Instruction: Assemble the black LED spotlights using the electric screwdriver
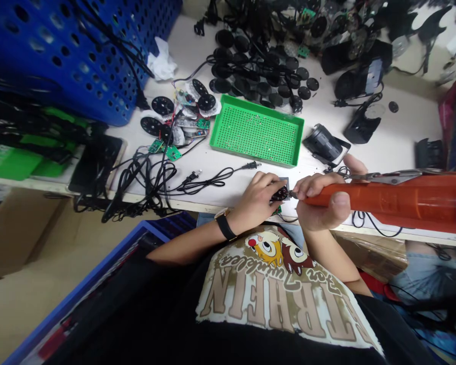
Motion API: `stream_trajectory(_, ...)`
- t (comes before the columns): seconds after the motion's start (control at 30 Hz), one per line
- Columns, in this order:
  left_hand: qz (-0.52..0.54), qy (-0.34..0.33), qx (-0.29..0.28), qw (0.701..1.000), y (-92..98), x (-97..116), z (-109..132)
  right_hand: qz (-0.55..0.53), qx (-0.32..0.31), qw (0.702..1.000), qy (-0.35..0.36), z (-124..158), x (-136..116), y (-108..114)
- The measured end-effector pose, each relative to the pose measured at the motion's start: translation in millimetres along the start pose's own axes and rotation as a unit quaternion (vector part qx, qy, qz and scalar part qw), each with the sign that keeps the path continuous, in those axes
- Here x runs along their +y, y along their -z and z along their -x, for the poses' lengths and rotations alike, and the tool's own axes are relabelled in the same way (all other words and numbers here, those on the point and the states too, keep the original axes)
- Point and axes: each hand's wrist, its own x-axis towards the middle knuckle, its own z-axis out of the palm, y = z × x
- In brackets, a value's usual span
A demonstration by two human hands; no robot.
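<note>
My right hand (323, 200) is wrapped round an orange electric screwdriver (395, 200), which lies nearly level and points left. Its tip meets a small black round part (280, 193) at the table's front edge. My left hand (256, 195) has its fingers closed on that part and steadies it from the left. A bit of green circuit board (278, 209) shows just under the part. Beyond my hands stands a green perforated tray (215, 136) with many small screws scattered in it.
Tangled black cables (155, 175) and black discs with wires and boards (163, 105) lie to the left. Black lamp housings (323, 143) stand at right, and several loose black discs (275, 99) lie behind the tray. A blue perforated crate (110, 66) rises at back left.
</note>
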Motion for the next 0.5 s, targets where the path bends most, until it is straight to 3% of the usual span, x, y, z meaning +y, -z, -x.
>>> stream_trajectory(0.23,0.009,0.011,-0.016,1.000,2.1,-1.3,-2.0,0.033,0.004,0.999,0.003,0.9,-0.3,-5.4)
stream_trajectory(0.5,0.003,-0.001,-0.009,1.000,0.9,-0.7,-0.1,0.035,-0.048,0.998,0.026,4.1,5.0,-1.0)
